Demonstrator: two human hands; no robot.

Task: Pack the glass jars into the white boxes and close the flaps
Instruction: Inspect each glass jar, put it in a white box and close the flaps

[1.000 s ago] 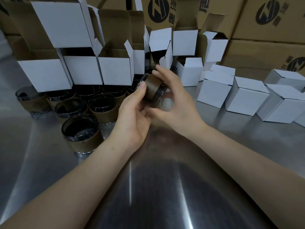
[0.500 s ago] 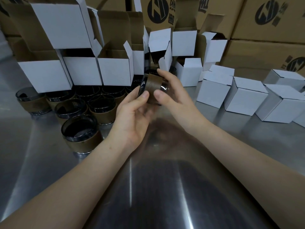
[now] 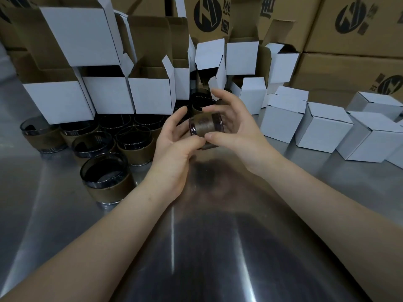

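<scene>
A dark glass jar with a brown band (image 3: 205, 127) lies on its side between both hands, above the steel table. My left hand (image 3: 174, 149) grips its left end with thumb and fingers. My right hand (image 3: 237, 131) curls round its right end, thumb underneath. Several more banded jars (image 3: 104, 179) stand upright at the left. Behind them stand open white boxes (image 3: 152, 94) with flaps raised. Closed white boxes (image 3: 322, 127) line up at the right.
Large brown cartons with black logos (image 3: 353, 25) are stacked along the back. The steel table (image 3: 218, 247) reaches toward me, shiny, with my forearms over it.
The jar has been turned between my hands and now lies sideways, slightly lower and further right. Both hands shifted their hold round it.
</scene>
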